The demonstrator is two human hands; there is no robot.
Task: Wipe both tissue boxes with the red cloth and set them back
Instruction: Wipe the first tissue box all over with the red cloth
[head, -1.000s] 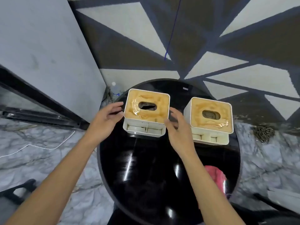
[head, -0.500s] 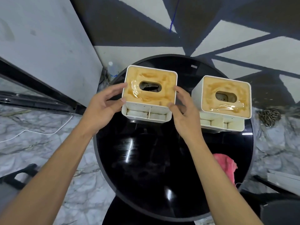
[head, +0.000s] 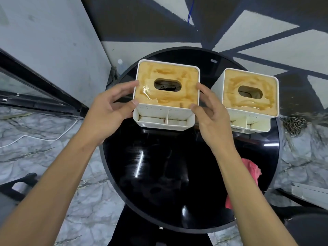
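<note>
Table [head: 177, 157]: round, black and shiny; both boxes stand on its far half and the cloth lies by its right edge
Left box [head: 170, 100]: white sides and a tan top with an oval hole; the top has shiny, wet-looking smears; two little open pockets sit low on the front; it is at the back left of the table, between the two hands
Right box [head: 252, 105]: the same kind, with the same smears; it is just beside the left box but not touching it, and no hand is on it
Left hand [head: 108, 110]: grasps the left side of the left box, thumb on the near corner and fingers on the side wall
Right hand [head: 211, 114]: grasps the right side of the same box in the same way
Red cloth [head: 252, 171]: crumpled and soft, well apart from the boxes; no hand is on it
How the box will handle: it looks like hard, stiff plastic and probably light; the smeared top may be sticky or slippery
Where to hold: the dry white side walls, one hand on each side, not the top and not the thin front pockets
Hard to see: whether the left box is lifted or sits on the table; what is down the holes; the backs and bottoms of both boxes; part of the cloth is behind the right arm
</note>
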